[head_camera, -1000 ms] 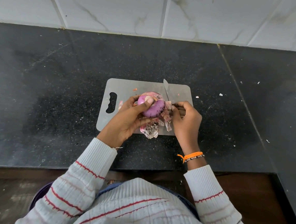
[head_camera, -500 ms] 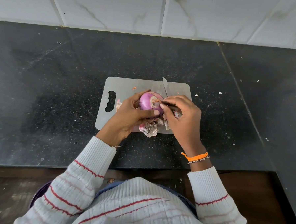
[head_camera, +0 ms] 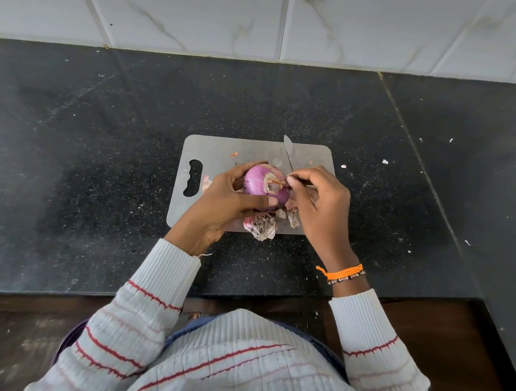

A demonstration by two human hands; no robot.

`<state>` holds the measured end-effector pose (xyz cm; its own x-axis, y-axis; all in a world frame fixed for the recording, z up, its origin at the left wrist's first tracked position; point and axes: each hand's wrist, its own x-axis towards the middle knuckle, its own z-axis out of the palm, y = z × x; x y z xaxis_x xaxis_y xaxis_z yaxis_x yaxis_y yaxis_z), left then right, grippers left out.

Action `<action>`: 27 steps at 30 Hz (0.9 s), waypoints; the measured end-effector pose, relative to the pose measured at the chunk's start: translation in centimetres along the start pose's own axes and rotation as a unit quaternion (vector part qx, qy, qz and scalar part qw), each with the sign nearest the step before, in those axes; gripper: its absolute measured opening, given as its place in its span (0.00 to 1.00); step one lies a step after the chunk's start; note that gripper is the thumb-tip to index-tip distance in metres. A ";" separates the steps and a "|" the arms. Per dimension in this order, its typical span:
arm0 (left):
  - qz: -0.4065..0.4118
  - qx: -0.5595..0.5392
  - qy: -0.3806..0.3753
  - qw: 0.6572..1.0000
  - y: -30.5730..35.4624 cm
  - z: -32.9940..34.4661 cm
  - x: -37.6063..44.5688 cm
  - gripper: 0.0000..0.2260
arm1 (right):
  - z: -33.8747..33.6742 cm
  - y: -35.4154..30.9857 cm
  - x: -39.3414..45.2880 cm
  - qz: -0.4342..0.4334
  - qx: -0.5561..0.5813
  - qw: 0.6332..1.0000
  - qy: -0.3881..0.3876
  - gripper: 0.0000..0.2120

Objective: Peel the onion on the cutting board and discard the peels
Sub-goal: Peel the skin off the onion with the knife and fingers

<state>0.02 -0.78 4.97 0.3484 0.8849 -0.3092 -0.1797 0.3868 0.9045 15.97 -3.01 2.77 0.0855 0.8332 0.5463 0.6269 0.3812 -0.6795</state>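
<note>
The knife handle is hidden under the right hand's fingers; only its blade shows beyond them.

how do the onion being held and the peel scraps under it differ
The onion is round, smooth and purple, held above the cutting board by the left hand; the peel scraps are flat, torn, pale and speckled dark, lying loose at the board's near edge. The right hand picks at the onion, not the scraps. Both show pinkish-purple skin.

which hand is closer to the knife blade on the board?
Right. The right hand lies over the knife blade at its near end; the left hand grips the onion further left.
</note>
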 end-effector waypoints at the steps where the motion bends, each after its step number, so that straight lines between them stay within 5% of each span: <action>1: 0.000 -0.005 -0.001 1.000 0.0 0.0 0.0 0.28 | 0.0 0.0 0.0 0.021 0.024 0.999 0.005 0.05; 6: 0.001 -0.016 -0.001 1.000 -0.1 -0.3 0.1 0.28 | 0.0 -0.5 -0.1 0.045 0.074 0.996 -0.011 0.05; 19: 0.012 0.012 -0.032 0.999 -0.9 -0.5 -0.1 0.30 | 1.4 0.1 -0.4 0.064 -0.050 0.997 0.018 0.01; 27: 0.034 -0.009 -0.058 0.998 -0.2 -1.2 -0.3 0.30 | 0.7 2.2 -0.7 0.174 -0.026 0.984 0.028 0.04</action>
<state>-1.17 -0.80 4.56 0.4394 0.8733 -0.2103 -0.2226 0.3327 0.9164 16.69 -2.47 0.56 0.3445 0.8852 0.3125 0.5911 0.0540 -0.8048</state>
